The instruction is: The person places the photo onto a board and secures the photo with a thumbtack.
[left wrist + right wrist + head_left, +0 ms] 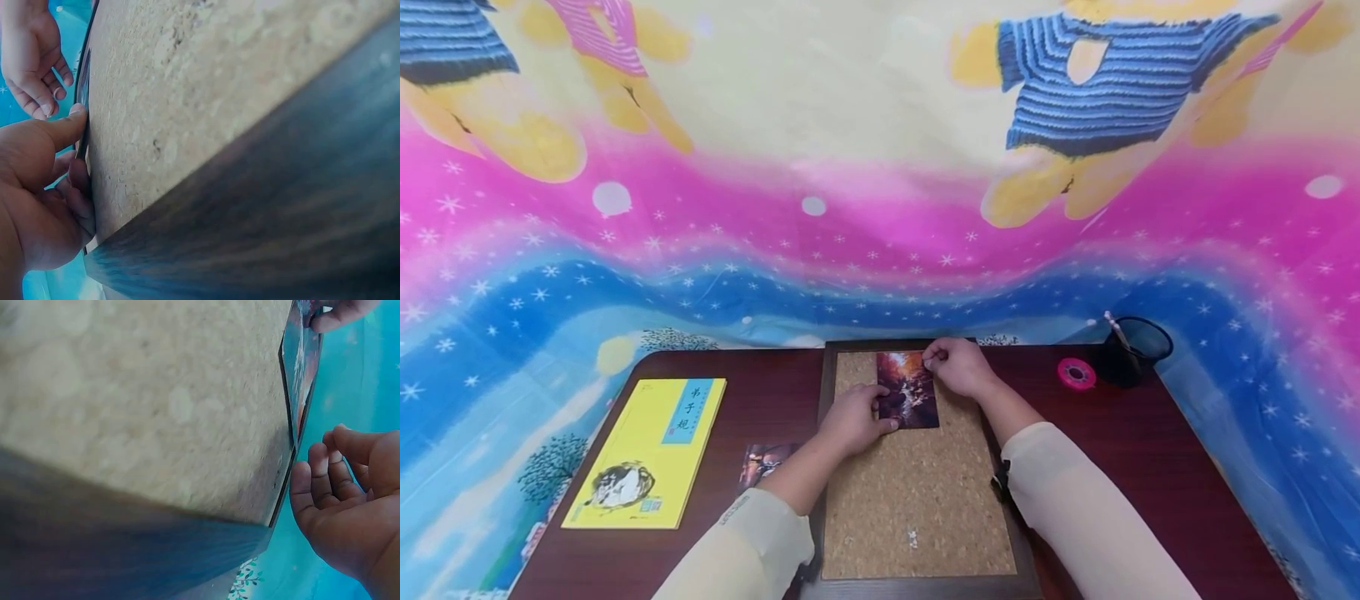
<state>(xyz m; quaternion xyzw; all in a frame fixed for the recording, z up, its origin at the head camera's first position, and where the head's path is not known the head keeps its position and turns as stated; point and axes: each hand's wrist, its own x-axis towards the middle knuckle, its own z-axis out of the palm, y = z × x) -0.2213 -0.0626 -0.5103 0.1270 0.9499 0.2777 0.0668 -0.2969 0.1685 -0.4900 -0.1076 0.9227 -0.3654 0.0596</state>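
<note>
A photo print [910, 400] of a stream among orange trees lies near the top of a framed cork board [917, 487]. My left hand [855, 417] holds it by its left edge, with finger and thumb on the print. At the print's upper right corner is my right hand [961, 365], its fingers curled and the thumb tip against the index finger [319, 459]. Whether something tiny sits between those fingertips cannot be made out. Low on the cork is a small cluster of clear bits [913, 539], too small to identify.
A yellow book [647, 454] lies left on the dark red table [1120, 467]. Another photo print [765, 460] is partly behind my left forearm. At the right back are a pink tape roll [1077, 374] and a black mesh pen holder [1131, 354]. A printed curtain [880, 225] hangs behind.
</note>
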